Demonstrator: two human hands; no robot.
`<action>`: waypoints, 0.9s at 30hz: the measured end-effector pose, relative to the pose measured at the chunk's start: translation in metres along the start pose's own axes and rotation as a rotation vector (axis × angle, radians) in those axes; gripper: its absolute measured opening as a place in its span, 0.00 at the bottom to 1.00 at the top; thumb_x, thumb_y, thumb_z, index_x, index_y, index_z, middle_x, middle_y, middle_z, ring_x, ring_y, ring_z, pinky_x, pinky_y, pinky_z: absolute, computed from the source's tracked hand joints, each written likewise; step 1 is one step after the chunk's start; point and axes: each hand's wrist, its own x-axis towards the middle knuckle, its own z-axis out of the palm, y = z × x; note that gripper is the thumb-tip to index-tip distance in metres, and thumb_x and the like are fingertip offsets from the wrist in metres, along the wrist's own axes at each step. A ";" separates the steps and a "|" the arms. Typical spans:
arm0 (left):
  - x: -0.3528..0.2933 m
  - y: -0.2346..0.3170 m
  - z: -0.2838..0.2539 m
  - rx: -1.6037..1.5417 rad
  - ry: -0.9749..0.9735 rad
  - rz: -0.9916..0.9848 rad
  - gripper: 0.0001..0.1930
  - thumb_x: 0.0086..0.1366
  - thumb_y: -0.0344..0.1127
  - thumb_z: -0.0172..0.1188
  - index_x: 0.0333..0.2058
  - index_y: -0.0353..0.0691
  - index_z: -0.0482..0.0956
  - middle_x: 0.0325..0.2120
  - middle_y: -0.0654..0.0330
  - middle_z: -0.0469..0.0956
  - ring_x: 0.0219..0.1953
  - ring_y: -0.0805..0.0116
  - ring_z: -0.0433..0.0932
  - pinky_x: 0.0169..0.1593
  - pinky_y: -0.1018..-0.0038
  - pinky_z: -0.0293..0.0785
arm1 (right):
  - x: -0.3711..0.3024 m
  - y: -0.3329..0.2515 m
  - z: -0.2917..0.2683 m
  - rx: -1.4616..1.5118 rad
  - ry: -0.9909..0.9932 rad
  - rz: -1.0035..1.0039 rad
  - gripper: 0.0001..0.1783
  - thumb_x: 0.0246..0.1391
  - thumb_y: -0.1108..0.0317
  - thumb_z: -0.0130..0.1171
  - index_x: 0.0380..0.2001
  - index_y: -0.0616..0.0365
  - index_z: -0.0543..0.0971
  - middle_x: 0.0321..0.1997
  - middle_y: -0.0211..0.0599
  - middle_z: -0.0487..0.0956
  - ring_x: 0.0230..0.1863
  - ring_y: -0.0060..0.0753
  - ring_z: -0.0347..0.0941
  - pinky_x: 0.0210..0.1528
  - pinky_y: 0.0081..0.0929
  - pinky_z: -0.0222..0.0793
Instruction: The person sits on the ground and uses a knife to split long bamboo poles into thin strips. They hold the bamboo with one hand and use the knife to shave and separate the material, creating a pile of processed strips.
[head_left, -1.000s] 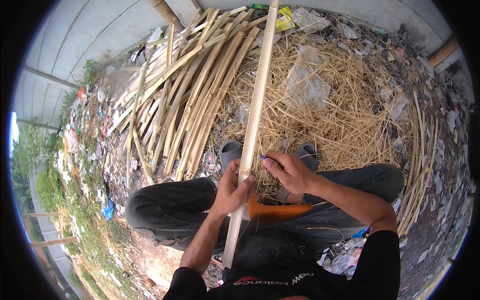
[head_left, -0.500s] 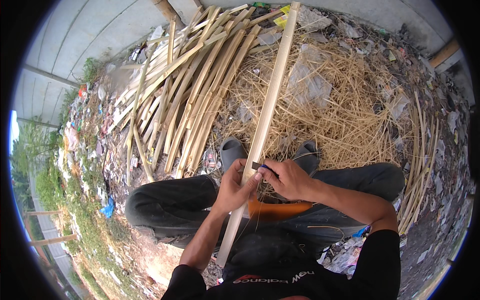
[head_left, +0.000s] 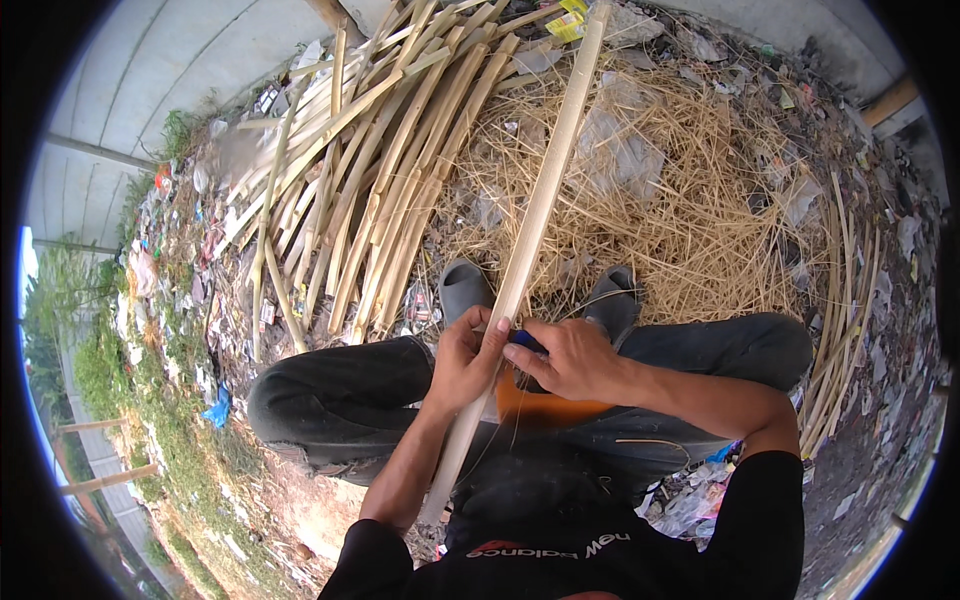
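A long pale bamboo strip [head_left: 549, 190] slants from my lap away toward the far pile, its near end beside my left forearm. My left hand [head_left: 465, 362] is closed round it, with the thumb lying along its face. Close against the strip's right edge, my right hand [head_left: 578, 360] grips a small knife by its blue handle [head_left: 526, 342]. The blade is mostly hidden behind the fingers and the strip. Below the hands, an orange piece [head_left: 550, 408] shows between my legs; I cannot make out its kind.
A heap of split bamboo strips [head_left: 400, 200] lies at the far left. Straw-like shavings [head_left: 700, 230] cover the ground ahead and to the right. Thin strips [head_left: 845, 310] lie by my right knee. Litter is scattered around, and a grey panel wall [head_left: 200, 75] stands behind.
The knife and right hand have shifted slightly; the blade seen over the strip before is now mostly hidden. The left thumb has moved up along the strip. The view has tilted a little.
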 end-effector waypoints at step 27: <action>-0.002 -0.006 -0.008 0.029 0.053 0.046 0.20 0.75 0.48 0.50 0.39 0.33 0.79 0.27 0.63 0.76 0.32 0.76 0.72 0.35 0.74 0.70 | 0.010 0.006 0.010 0.059 -0.078 0.028 0.27 0.56 0.43 0.68 0.35 0.61 0.81 0.25 0.49 0.83 0.29 0.56 0.83 0.33 0.45 0.78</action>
